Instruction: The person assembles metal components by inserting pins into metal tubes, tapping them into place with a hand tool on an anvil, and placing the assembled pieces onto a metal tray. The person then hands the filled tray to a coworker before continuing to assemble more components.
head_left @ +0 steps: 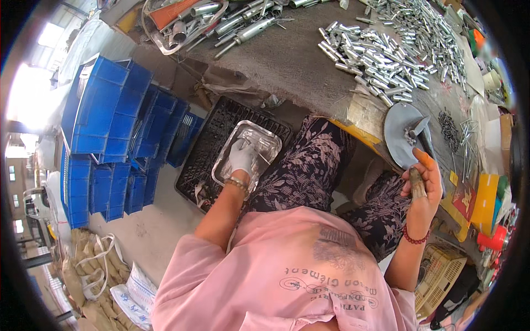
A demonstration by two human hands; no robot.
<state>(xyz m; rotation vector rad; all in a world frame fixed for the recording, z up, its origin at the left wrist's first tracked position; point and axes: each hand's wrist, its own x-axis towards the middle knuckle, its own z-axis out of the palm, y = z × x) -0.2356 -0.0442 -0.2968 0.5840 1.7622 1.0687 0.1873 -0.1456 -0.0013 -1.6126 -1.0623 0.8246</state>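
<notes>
Head view: resting gloved left hand [243, 157] in metal tray [267, 148], toward ten o'clock from centre; cannot tell whether gripping anything. Holding right hand [426, 185] at three o'clock, with covered thumb and index finger apart, beside grey disc [396, 129], with silver tubes [375, 60] at one o'clock.

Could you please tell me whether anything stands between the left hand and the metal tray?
Nothing visible does: the gloved left hand is inside the metal tray. The black crate shows outside the tray's rim.
</notes>
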